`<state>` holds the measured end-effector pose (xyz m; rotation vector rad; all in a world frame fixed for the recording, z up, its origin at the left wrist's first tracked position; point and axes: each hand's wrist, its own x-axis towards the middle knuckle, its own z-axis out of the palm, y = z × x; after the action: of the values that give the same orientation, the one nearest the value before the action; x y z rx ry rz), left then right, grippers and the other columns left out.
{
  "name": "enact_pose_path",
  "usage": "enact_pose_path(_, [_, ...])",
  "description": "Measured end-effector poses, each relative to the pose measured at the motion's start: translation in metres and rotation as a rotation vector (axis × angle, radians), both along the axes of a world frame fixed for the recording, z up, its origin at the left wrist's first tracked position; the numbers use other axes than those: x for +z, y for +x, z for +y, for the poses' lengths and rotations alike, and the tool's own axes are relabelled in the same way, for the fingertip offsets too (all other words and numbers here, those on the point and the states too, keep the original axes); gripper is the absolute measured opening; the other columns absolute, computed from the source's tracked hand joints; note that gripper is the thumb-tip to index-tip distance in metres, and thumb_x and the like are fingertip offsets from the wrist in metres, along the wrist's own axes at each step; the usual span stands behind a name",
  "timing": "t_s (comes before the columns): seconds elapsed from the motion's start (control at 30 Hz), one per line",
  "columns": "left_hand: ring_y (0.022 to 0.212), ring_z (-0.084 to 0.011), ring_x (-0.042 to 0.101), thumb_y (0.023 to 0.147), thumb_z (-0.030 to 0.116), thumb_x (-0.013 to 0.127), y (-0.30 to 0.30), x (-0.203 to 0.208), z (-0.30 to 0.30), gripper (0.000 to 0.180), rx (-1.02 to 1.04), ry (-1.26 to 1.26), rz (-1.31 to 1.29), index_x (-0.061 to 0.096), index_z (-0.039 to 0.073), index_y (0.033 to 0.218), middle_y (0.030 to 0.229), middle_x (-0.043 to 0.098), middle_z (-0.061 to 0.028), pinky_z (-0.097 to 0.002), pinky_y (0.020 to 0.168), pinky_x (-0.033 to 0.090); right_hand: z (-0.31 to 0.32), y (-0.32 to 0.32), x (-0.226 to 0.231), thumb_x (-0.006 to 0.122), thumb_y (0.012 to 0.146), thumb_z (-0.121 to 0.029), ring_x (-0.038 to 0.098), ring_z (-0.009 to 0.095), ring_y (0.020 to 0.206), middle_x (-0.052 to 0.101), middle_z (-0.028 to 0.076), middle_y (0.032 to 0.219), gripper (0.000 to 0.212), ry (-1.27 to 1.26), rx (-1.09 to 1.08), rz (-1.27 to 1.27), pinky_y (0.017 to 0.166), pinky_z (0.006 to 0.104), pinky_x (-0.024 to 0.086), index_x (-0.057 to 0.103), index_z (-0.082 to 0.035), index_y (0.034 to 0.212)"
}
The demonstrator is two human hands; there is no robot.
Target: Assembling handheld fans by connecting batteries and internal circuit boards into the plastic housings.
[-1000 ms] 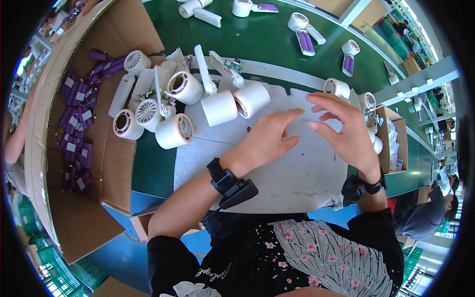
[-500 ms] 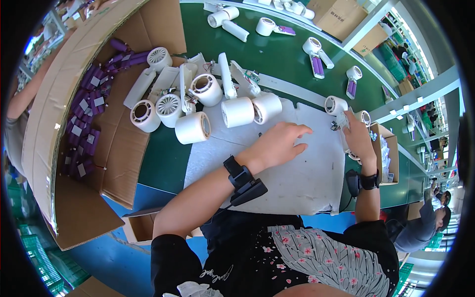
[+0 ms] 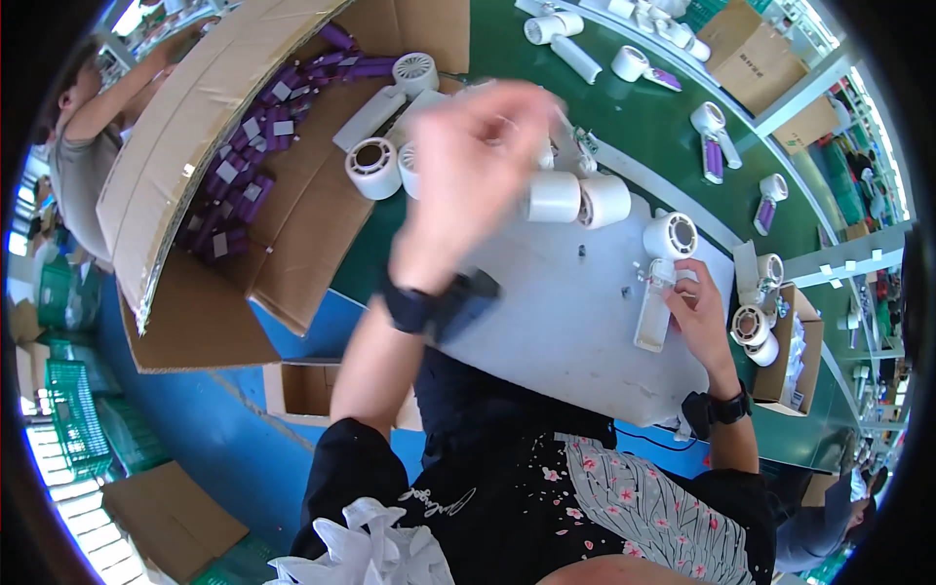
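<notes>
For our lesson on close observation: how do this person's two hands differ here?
The left hand is blurred; the right hand is fairly sharp. The left hand looks larger and partly hides the white cylinders, while the right hand looks smaller and has its fingertips on a white handle. Both wear black wrist straps.

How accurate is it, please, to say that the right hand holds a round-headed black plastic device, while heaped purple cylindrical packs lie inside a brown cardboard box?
Only the colour is wrong: the head view shows the right hand holding a round-headed white plastic device. The rest stands.
</notes>
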<state>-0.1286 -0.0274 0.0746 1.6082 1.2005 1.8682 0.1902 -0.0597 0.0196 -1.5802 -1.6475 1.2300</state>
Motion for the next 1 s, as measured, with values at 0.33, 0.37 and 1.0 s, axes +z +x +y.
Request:
enact_pose_path(0.33, [0.101, -0.039, 0.062, 0.079, 0.042, 0.066, -0.227, -0.038, 0.076, 0.048, 0.832, -0.618, 1.007, 0.062, 0.017, 0.119, 0.107, 0.067, -0.0178, -0.0455, 0.086, 0.051, 0.011, 0.017, -0.035, 0.061, 0.089, -0.002, 0.047, 0.002, 0.06, 0.056, -0.002, 0.071, 0.033, 0.236, 0.125, 0.09, 0.051, 0.0186, 0.033, 0.046, -0.005, 0.119])
enact_pose_path(0.37, [0.101, -0.0395, 0.062, 0.08, 0.044, 0.065, -0.226, -0.038, 0.085, 0.05, 0.878, -0.677, 1.04, 0.06, 0.017, 0.121, 0.108, 0.067, -0.0186, -0.0464, 0.086, 0.052, 0.01, 0.017, -0.036, 0.061, 0.089, -0.002, 0.047, 0.002, 0.06, 0.056, -0.002, 0.07, 0.033, 0.242, 0.109, 0.107, 0.05, 0.0189, 0.034, 0.047, -0.005, 0.118])
enact_pose_path(1.0, [0.104, -0.0352, 0.062, 0.093, 0.031, 0.049, -0.298, -0.033, 0.124, 0.04, 0.691, -0.305, 0.442, 0.056, 0.003, 0.121, 0.116, 0.061, -0.0197, -0.044, 0.088, 0.052, 0.005, 0.019, -0.031, 0.065, 0.087, -0.007, 0.051, 0.009, 0.052, 0.055, 0.003, 0.062, 0.03, 0.375, 0.129, 0.117, 0.049, 0.0249, 0.041, 0.051, -0.005, 0.113])
